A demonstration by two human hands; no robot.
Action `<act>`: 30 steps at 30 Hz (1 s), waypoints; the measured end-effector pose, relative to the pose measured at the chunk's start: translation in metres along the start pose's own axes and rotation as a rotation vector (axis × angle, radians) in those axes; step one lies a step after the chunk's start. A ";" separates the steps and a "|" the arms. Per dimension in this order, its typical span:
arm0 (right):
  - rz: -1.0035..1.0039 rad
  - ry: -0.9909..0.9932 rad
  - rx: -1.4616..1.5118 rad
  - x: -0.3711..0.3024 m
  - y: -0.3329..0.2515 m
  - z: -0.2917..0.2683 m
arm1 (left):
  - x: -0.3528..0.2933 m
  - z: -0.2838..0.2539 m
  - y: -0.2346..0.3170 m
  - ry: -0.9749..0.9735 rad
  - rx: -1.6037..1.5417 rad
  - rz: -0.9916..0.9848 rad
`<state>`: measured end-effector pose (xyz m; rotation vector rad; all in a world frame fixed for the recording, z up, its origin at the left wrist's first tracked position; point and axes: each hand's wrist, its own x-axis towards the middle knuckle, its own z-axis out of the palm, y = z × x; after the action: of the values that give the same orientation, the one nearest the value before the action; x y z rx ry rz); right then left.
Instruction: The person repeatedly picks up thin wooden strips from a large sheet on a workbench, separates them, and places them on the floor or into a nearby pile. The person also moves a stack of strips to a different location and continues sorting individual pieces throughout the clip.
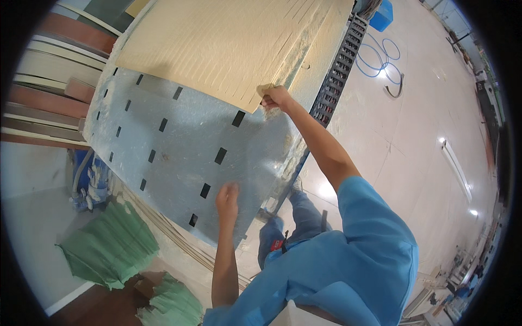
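A large tan board (217, 49) with many parallel cut lines lies on the far part of a grey machine bed (179, 136) that has dark rectangular slots. At the board's near right corner, my right hand (276, 99) is closed on a small tan piece (264, 88), whose kind I cannot make out. Pale dust hangs or clings just beneath those fingers. My left hand (228, 199) is held over the bare near part of the bed, loosely fisted and slightly blurred, with nothing visible in it.
A black slotted cable duct (340, 70) runs along the bed's right edge. Beyond it are a blue bin (381, 15) and a coiled blue hose (375, 60) on the floor. Stacked panels (54, 81) stand at left, with green crumpled sheets (111, 244) lower down.
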<state>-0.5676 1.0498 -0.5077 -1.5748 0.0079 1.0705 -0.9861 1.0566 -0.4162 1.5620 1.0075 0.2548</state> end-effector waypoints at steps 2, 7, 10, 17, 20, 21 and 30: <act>-0.061 0.006 -0.048 -0.003 -0.004 -0.017 | 0.018 0.028 0.028 -0.036 -0.041 0.060; -0.235 0.116 -0.156 -0.008 -0.010 -0.065 | 0.066 0.061 0.077 -0.041 0.048 0.203; -0.249 0.168 0.020 0.006 -0.022 -0.093 | 0.098 0.069 0.082 -0.040 0.057 0.239; -0.239 0.151 0.230 0.093 -0.103 -0.118 | 0.167 0.080 0.100 0.095 -0.004 0.021; -0.147 0.204 0.320 0.116 -0.123 -0.110 | 0.229 0.096 0.113 0.251 0.122 0.078; -0.044 0.237 0.326 0.120 -0.126 -0.107 | 0.249 0.104 0.115 0.262 0.176 0.109; 0.136 0.162 0.400 0.123 -0.132 -0.109 | 0.352 0.157 0.143 0.086 0.871 0.442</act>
<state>-0.3585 1.0726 -0.4914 -1.3040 0.4195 0.9718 -0.6062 1.2079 -0.4616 2.5921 0.8663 0.1922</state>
